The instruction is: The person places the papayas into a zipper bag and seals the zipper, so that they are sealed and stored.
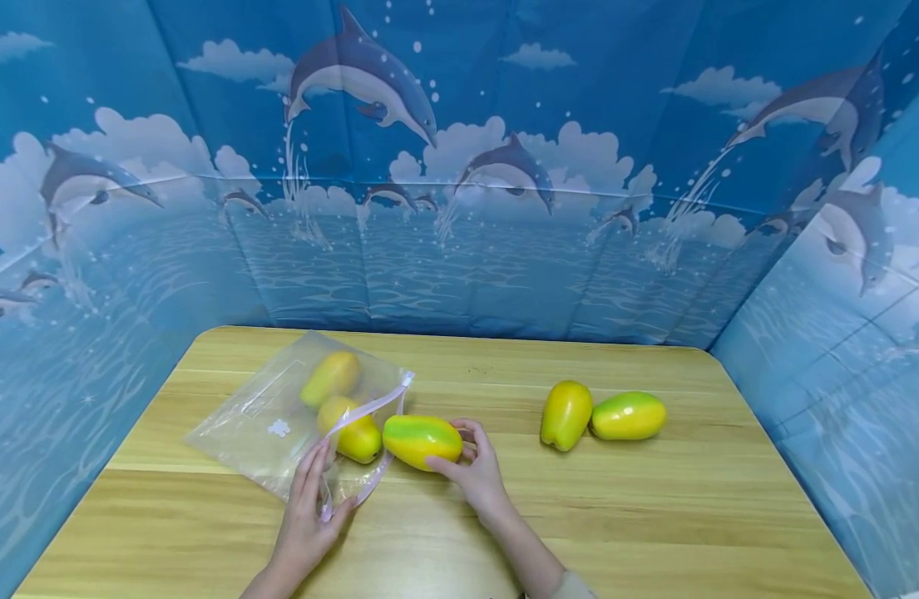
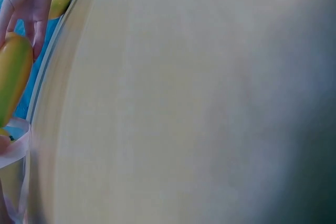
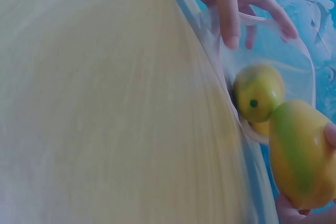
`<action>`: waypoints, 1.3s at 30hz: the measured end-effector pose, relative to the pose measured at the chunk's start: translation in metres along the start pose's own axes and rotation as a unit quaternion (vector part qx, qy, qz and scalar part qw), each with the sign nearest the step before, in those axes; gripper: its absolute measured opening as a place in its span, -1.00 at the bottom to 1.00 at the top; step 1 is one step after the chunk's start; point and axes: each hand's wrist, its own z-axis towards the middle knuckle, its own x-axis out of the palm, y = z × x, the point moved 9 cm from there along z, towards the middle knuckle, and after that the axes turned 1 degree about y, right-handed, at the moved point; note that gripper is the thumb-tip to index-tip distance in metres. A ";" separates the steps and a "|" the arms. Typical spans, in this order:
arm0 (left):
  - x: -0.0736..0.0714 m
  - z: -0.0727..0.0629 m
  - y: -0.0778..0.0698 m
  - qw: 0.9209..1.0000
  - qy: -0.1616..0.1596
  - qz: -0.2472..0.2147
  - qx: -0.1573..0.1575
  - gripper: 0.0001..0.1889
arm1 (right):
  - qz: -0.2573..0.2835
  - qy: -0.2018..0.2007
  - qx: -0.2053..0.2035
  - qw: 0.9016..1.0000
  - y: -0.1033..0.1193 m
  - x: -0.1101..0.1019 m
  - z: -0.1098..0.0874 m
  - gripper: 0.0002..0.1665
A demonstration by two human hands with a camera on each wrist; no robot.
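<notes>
A clear zip bag (image 1: 257,428) with a pale purple zip strip lies at the left of the table, its mouth facing right. Inside it are two yellow-green mangoes, one mango (image 1: 332,378) farther back and another mango (image 1: 360,439) close to the mouth. My left hand (image 1: 305,524) holds the bag's near rim, the thumb apart from the fingers; the right wrist view shows this mouth gaping around a mango (image 3: 258,93). Between thumb and fingers, my right hand (image 1: 480,476) grips a third mango (image 1: 422,441), whose far end is right at the bag's mouth.
To the right on the wooden table (image 1: 654,516), an upright-lying mango (image 1: 566,416) touches a sideways mango (image 1: 629,416). A blue curtain (image 1: 459,266) printed with dolphins surrounds the table's back and sides.
</notes>
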 end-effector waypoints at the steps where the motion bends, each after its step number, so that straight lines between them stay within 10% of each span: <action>1: 0.000 0.000 0.001 1.000 0.003 -0.001 -0.004 -0.10 | 0.000 -0.001 0.002 1.000 0.000 0.002 0.000 -0.27; 39: 0.000 0.003 -0.010 0.999 -0.019 -0.008 0.048 -0.22 | 0.021 0.047 -0.018 0.998 0.023 0.053 -0.005 -0.39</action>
